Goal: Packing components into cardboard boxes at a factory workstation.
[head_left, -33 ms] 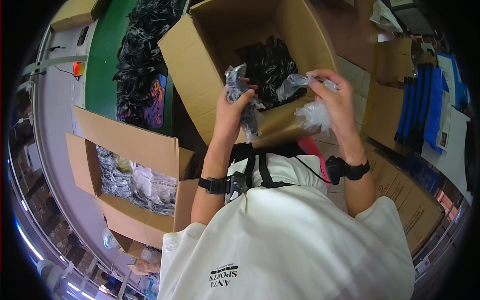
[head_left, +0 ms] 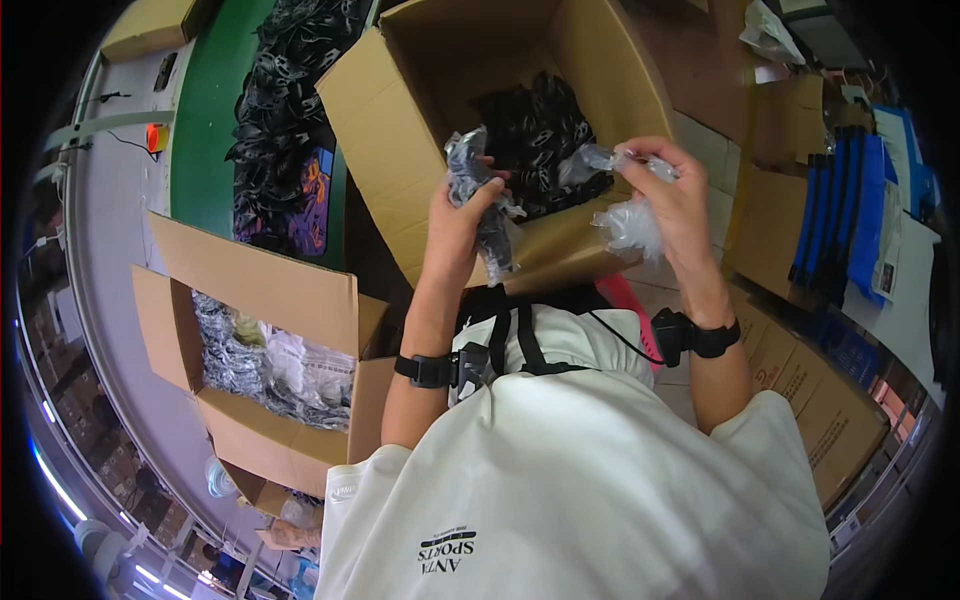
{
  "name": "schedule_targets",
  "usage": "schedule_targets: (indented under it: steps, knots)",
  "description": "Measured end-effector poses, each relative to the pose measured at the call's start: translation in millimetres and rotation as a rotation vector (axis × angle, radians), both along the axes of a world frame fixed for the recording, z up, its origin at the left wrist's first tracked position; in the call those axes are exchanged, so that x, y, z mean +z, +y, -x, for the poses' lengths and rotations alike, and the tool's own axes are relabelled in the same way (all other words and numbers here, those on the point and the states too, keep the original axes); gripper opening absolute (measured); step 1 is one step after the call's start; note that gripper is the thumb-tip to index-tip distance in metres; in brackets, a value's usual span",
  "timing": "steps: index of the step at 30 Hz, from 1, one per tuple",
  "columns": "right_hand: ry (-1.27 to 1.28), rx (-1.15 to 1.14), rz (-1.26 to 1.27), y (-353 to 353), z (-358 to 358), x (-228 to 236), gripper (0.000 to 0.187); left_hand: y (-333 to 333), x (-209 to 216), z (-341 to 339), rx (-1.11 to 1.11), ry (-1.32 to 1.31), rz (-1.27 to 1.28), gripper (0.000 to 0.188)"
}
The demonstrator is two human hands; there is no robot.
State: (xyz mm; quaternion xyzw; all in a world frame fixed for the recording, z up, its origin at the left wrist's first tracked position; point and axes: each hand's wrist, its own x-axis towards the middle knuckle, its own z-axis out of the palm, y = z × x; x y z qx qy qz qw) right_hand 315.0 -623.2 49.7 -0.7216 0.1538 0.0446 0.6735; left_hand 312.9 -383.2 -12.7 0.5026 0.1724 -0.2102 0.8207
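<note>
My left hand [head_left: 458,222] is closed round a dark item in a clear plastic bag [head_left: 492,240], which sticks out above and below the fingers. What the bagged item is, I cannot make out. My right hand [head_left: 668,195] pinches crumpled clear plastic film [head_left: 632,228]; a twisted end of it points left from the fingertips. Both hands are raised over the near side of a large open cardboard box [head_left: 370,120]. Inside that box lies a heap of black plastic parts [head_left: 540,130], seen between my hands.
At lower left an open carton [head_left: 270,425] holds many plastic-wrapped pieces [head_left: 235,350]. More black parts [head_left: 285,110] cover a green surface [head_left: 205,150] at upper left, beside a purple and orange patterned item [head_left: 315,195]. Blue and black stacked items [head_left: 835,210] and closed cartons [head_left: 825,420] stand at right.
My left hand and the bagged item have shifted very slightly left. The right hand stays nearly where it was, still pinching the film.
</note>
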Motion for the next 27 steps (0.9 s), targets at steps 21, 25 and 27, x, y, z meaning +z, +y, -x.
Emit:
schedule_targets:
  steps: [21,25,27]
  knots:
    - [-0.261,-0.092,0.109,-7,-11,1,0.006,24,14,11,-0.133,0.026,0.098,0.045]
    - [-0.312,-0.001,0.169,-1,-12,-3,0.011,20,21,12,-0.181,0.006,0.118,0.047]
    - [-0.201,0.119,-0.02,-14,-14,-7,0.015,18,24,12,-0.202,-0.004,0.087,0.048]
